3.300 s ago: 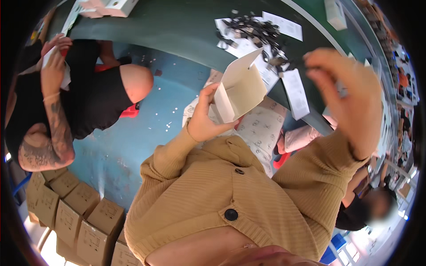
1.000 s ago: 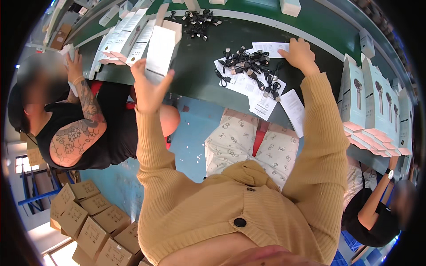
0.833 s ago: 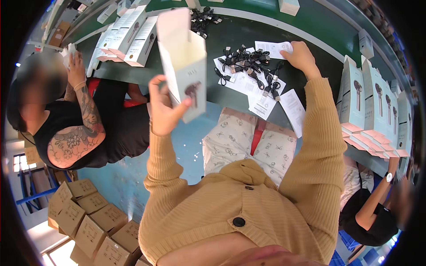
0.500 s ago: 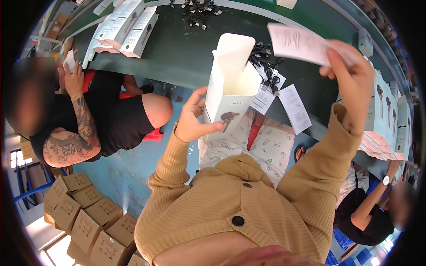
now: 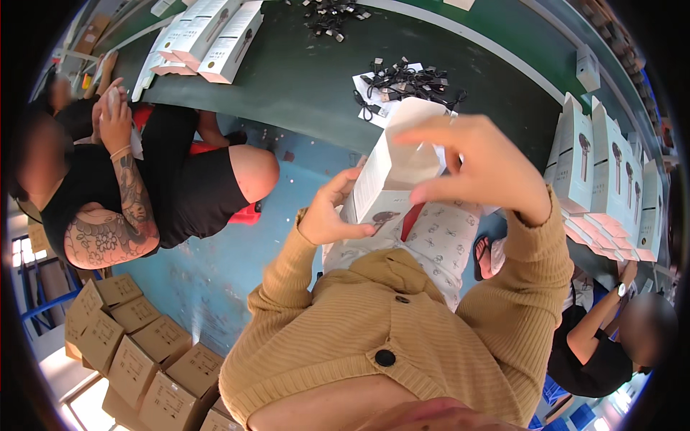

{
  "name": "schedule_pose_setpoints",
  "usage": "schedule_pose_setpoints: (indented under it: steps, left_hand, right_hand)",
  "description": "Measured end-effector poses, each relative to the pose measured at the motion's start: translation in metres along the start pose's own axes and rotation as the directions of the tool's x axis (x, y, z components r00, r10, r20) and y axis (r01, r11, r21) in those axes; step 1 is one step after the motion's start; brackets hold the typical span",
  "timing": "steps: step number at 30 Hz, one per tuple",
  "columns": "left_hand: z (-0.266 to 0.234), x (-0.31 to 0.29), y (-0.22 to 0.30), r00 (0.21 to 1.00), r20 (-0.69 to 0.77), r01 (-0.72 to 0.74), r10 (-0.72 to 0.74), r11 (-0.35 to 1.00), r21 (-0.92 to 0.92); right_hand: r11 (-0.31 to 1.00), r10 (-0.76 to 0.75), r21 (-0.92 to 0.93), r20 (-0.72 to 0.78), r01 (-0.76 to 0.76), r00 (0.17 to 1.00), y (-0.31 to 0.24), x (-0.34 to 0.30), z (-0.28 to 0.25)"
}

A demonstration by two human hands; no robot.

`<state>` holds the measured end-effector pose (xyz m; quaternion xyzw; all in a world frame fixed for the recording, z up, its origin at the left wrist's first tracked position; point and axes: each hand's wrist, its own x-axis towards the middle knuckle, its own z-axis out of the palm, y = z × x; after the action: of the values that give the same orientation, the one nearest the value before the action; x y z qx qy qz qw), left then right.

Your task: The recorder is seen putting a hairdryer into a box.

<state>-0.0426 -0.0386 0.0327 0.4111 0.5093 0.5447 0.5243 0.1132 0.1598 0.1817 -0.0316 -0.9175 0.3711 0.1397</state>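
My left hand (image 5: 334,208) is wrapped round the side of a white carton (image 5: 377,202) with a small product picture on its front. The carton tilts over my lap, its top flap (image 5: 417,111) raised and its mouth facing up. Over that mouth is my right hand (image 5: 474,161), thumb and fingers spread apart, with nothing visible between them. The fingers partly cover the opening; a greyish surface shows inside, and I cannot tell whether it is paper. Just beyond the carton, a heap of black cables (image 5: 410,80) lies partly on white paper sheets (image 5: 388,108) on the dark green table (image 5: 302,86).
White cartons stand stacked at the right (image 5: 604,161) and lie at the back left (image 5: 208,36). A second cable pile (image 5: 330,18) sits farther back. One person (image 5: 136,194) sits at left, another (image 5: 596,345) at right. Brown shipping boxes (image 5: 144,359) stand lower left.
My right hand has come from the upper right down to the carton's mouth. The printed leaflet it held no longer shows in it. The carton has moved slightly toward me.
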Motion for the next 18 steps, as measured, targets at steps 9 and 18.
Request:
schedule_pose_setpoints:
  steps: [9, 18]
  left_hand:
    - [-0.019, -0.027, -0.032, 0.978, -0.155, -0.172, 0.142, 0.964, -0.205]
    - [-0.031, -0.032, -0.034, 0.951, -0.248, -0.213, 0.184, 0.973, -0.095]
  right_hand:
    - [0.775, 0.237, -0.576, -0.117, -0.260, 0.964, 0.115, 0.098, 0.043]
    - [0.923, 0.266, -0.213, -0.250, -0.321, 0.931, 0.106, 0.106, 0.033]
